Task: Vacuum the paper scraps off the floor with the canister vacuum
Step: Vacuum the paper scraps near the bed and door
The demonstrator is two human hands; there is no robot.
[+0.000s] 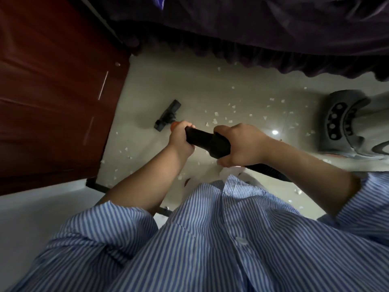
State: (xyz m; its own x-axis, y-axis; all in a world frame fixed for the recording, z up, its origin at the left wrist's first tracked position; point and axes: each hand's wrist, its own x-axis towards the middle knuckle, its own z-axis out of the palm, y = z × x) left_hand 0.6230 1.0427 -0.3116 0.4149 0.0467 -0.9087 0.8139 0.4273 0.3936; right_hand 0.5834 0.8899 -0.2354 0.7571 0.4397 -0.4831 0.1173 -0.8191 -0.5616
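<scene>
Both hands hold the black vacuum handle point(207, 140). My left hand point(181, 137) grips its front end, where an orange part shows. My right hand point(240, 144) grips the thicker rear part, from which the ribbed black hose point(271, 170) runs off to the right. The black floor nozzle point(167, 115) rests on the grey floor beyond my left hand, close to the dark red door. Several white paper scraps point(215, 121) lie scattered over the floor, mostly to the right of the nozzle and along the door.
A dark red door point(52, 91) stands on the left. A purple bed cover with a ruffled skirt point(252, 49) hangs across the top. The grey canister vacuum point(345, 123) sits on the right. A black frame bar point(99, 186) lies near my left arm.
</scene>
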